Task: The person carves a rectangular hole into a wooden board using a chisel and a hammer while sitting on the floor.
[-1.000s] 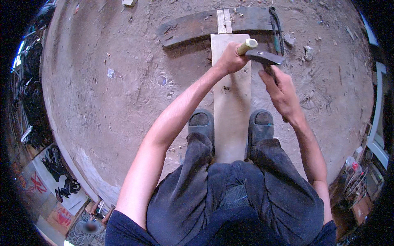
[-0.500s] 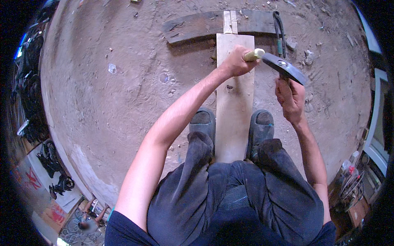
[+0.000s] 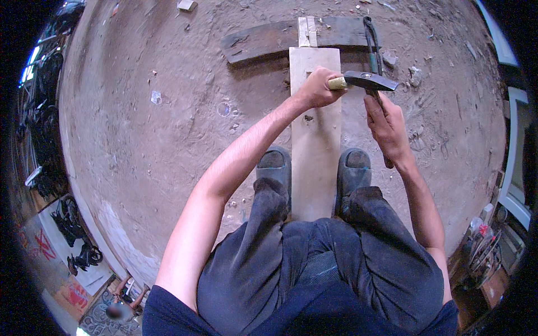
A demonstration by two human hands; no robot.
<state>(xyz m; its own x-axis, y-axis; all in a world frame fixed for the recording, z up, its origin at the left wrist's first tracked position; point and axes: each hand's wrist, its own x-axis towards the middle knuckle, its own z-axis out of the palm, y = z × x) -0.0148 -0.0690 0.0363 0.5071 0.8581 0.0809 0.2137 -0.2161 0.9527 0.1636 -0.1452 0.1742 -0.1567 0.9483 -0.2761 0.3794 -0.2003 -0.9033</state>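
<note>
My left hand [image 3: 322, 88] grips a pale yellowish handle [image 3: 337, 83], holding it over a long light wooden plank [image 3: 314, 168] that lies between my feet; whatever the handle carries below is hidden. My right hand [image 3: 386, 126] is closed on a hammer [image 3: 370, 80], its dark head level with the handle's end, apparently against it. The plank's far end meets a dark weathered board [image 3: 258, 42] lying crosswise, where short pale pieces [image 3: 307, 31] rest. A long black and green tool [image 3: 374, 56] lies across the dark board at the right, partly behind the hammer.
My sandals [image 3: 353, 171] flank the plank on a dusty floor with scattered debris. Black items and boards [image 3: 73, 224] line the left edge. A person [image 3: 126, 299] is at lower left beside metal scrollwork. A white frame [image 3: 515, 140] and clutter [image 3: 485, 252] stand at the right.
The hammer swung away to the right and lower half a second ago, and is now back at the handle's end. My left hand still grips the handle and has shifted only slightly.
</note>
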